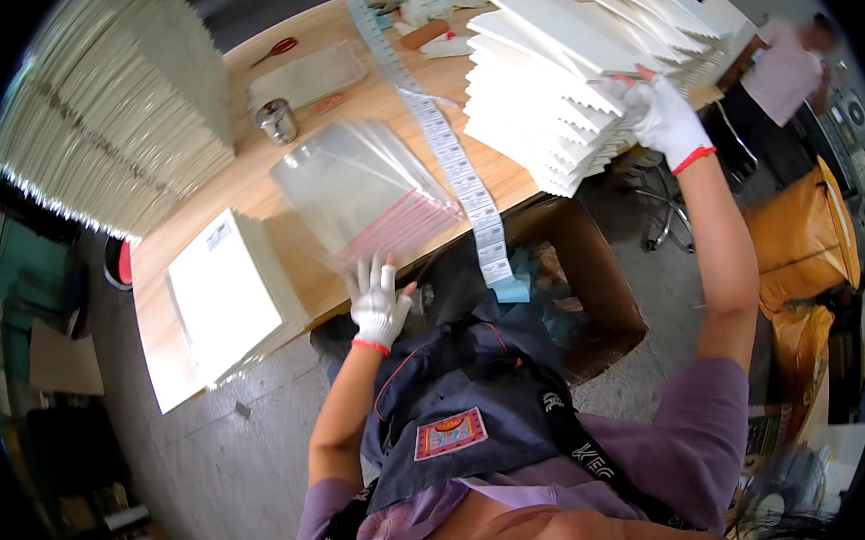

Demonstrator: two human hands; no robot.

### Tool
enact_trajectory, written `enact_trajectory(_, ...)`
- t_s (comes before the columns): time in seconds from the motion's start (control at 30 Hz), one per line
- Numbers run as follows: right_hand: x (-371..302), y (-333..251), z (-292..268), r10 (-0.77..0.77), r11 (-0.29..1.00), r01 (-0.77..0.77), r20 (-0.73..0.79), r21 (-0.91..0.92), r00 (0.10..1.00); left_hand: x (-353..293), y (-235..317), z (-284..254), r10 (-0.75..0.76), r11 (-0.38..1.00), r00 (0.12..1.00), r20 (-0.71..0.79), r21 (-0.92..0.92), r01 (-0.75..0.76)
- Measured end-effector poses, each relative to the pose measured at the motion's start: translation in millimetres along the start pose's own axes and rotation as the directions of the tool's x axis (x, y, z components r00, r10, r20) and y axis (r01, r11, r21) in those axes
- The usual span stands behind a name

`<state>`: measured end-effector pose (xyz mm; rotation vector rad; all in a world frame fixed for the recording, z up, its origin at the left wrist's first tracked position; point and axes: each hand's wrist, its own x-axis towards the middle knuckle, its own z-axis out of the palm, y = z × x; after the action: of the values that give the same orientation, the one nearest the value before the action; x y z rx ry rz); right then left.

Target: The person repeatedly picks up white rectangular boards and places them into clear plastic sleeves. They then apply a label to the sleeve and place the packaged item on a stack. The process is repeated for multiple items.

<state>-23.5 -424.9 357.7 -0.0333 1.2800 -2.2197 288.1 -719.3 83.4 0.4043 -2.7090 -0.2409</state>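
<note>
My right hand (665, 118), in a white glove with bare fingertips, reaches to the right side of a tall stack of white booklets (551, 101). Its fingers close on the corner of a top white booklet (577, 34). My left hand (379, 302), gloved the same way, is held with fingers spread at the table's front edge. Just beyond its fingertips lies a fanned pile of clear plastic sleeves (356, 180) with a pinkish band along the near end. Nothing shows in the left hand.
Wrapped booklets form a tall stack (120, 101) at left; a lower pile (234, 294) sits nearer. A label strip (444, 144) runs across the wooden table (157, 274). Behind are a metal tin (277, 122) and red scissors (277, 50). A cardboard box (600, 303) stands below; a person (780, 70) is at right.
</note>
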Motion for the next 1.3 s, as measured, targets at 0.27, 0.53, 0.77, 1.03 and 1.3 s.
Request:
enact_trajectory(0.27,80,-51,-63,-0.253,0.965,0.23,-0.207,-0.126,0.945,50,-54,-9,0.002,0.99,0.999,0.045,0.139,-0.008)
enact_trajectory(0.53,-41,46,57,-0.322,0.947,0.308,-0.221,-0.095,0.921,46,-47,-10,-0.286,0.943,0.923,0.259,0.247,0.223)
enact_trajectory(0.77,-49,185,-10,0.233,0.937,-0.15,0.246,-0.315,0.941,49,-66,-26,-0.322,0.922,0.927,0.193,-0.159,0.353)
enact_trajectory(1.03,-45,303,-58,0.312,0.939,-0.338,0.254,0.065,0.916,23,-67,-28,-0.273,0.959,0.949,-0.155,-0.126,0.255)
enact_trajectory(1.3,-68,342,-48,0.219,0.907,-0.304,0.289,0.29,0.932,21,-37,-30,-0.239,0.908,0.951,-0.198,-0.393,0.146)
